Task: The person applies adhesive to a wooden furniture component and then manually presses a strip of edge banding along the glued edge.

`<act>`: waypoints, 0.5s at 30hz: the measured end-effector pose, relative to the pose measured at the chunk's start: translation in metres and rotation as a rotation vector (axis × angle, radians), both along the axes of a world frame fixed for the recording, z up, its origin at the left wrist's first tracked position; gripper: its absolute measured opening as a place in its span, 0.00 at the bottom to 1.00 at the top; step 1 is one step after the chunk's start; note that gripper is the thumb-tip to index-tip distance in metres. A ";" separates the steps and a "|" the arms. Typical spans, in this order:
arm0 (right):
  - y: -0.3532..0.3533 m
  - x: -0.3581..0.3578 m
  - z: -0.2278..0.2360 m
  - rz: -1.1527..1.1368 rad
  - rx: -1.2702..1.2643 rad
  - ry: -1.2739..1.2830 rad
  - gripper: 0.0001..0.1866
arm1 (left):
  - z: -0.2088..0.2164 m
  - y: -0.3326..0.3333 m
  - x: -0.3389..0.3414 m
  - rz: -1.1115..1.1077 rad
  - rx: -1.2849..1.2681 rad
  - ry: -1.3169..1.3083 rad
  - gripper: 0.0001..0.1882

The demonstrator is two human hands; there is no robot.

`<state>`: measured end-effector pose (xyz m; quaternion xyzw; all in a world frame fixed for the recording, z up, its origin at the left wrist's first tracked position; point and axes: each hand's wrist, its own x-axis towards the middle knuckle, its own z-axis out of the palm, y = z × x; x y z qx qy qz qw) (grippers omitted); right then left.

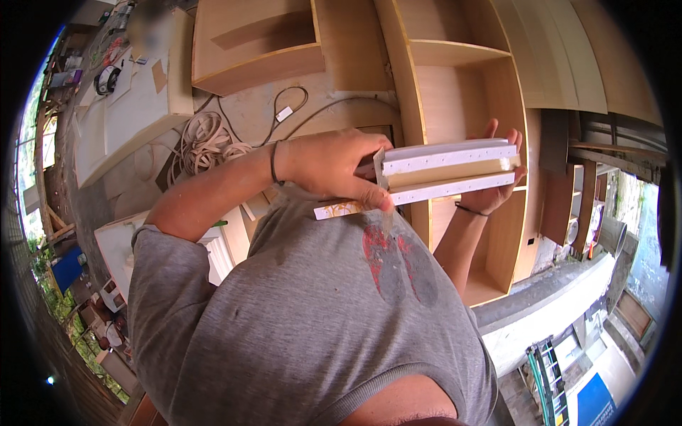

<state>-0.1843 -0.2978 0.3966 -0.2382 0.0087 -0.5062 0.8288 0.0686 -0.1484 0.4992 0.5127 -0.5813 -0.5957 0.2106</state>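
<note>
Gripping the near end of a stack of white-edged boards, the left hand is closed around it at chest height, its thumb pressing the lower edge. The right hand cups the far end from behind, fingers curled over the top. A small white tag lies on a cable on the floor, beside coiled edge strips. A wooden cabinet stands behind.

Stack of flat white-edged wooden panels held between hands: left hand at left end, right hand behind right end. Tall wooden shelf cabinet behind panels. Coiled pale edging strips on floor left.
</note>
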 end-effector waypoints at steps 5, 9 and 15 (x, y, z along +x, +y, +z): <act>-0.032 -0.018 0.006 -0.140 -0.017 0.155 0.23 | -0.016 -0.001 -0.001 0.062 -0.006 0.188 0.41; -0.100 -0.067 0.016 -0.488 -0.007 0.307 0.21 | -0.017 0.007 0.010 0.041 0.022 0.200 0.43; -0.228 -0.220 -0.088 0.218 -0.064 -0.062 0.34 | -0.017 0.000 0.022 -0.019 0.100 0.155 0.40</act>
